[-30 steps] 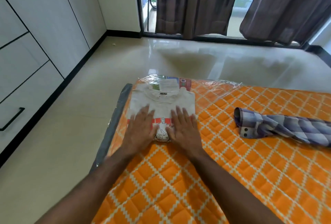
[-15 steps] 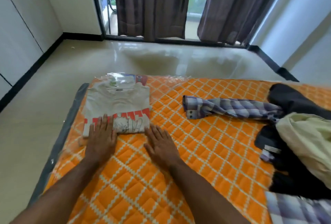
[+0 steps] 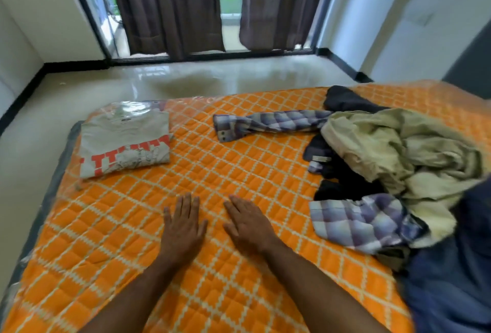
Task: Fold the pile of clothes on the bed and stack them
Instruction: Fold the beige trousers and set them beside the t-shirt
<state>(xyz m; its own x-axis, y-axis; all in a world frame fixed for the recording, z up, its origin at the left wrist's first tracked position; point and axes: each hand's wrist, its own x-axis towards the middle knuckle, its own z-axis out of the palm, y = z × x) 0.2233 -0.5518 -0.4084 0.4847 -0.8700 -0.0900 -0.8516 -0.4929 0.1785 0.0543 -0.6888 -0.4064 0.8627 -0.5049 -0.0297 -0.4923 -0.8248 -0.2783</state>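
Note:
A folded grey T-shirt (image 3: 125,144) with a red and white print lies flat at the bed's far left corner. My left hand (image 3: 183,226) and my right hand (image 3: 248,223) are side by side over the orange quilted bed (image 3: 212,178), fingers straight, holding nothing, well short of the shirt. At the right a pile of unfolded clothes holds a beige garment (image 3: 403,151), a checked purple shirt (image 3: 356,221) with its sleeve (image 3: 268,122) stretched leftward, and dark pieces (image 3: 345,100).
A dark blue cloth (image 3: 451,266) covers the bed's near right corner. Glossy floor (image 3: 186,77) lies beyond the bed, with brown curtains (image 3: 170,5) over a glass door. A white wall stands at the right.
Both hands have left the folded T-shirt and drawn back toward me and to the right. The view has swung right, bringing the clothes pile into sight.

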